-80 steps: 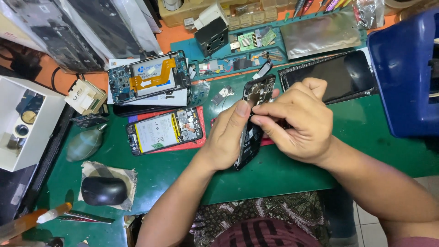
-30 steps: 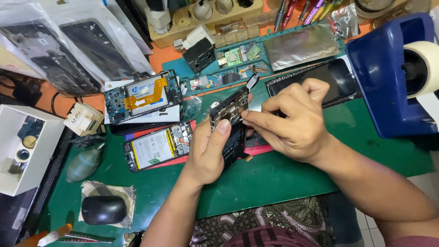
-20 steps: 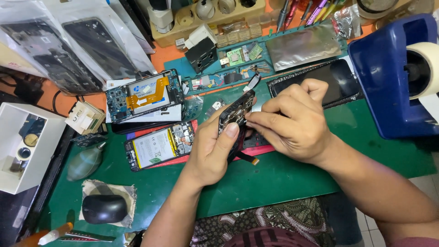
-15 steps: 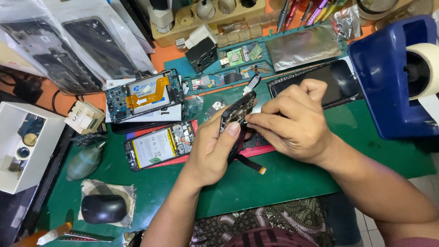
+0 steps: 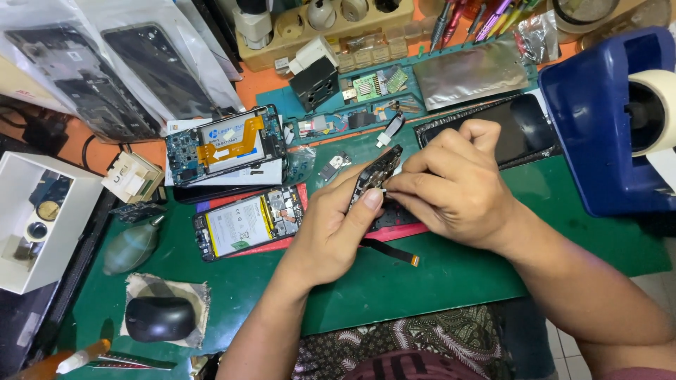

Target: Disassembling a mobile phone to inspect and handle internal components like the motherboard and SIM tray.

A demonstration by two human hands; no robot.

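My left hand (image 5: 336, 229) grips a small dark phone circuit board (image 5: 374, 171), held tilted above the green mat (image 5: 436, 288). My right hand (image 5: 454, 186) pinches the same board from the right with fingertips at its edge. A thin black flex cable with an orange tip (image 5: 393, 251) hangs below my hands onto the mat. Two opened phones with their batteries showing lie to the left: one (image 5: 246, 223) on a red sheet and one (image 5: 225, 143) on a white sheet.
A dark phone screen (image 5: 524, 130) lies behind my right hand. A blue tape dispenser (image 5: 602, 119) stands at right. A black mouse (image 5: 158, 318) on a cloth, a grey air blower (image 5: 130, 248) and a white box (image 5: 42, 218) sit at left. Bagged phone frames (image 5: 105, 70) and tools line the back.
The board has been tipped up and lifted slightly between both hands. The flex cable has swung out and now hangs below them onto the mat.
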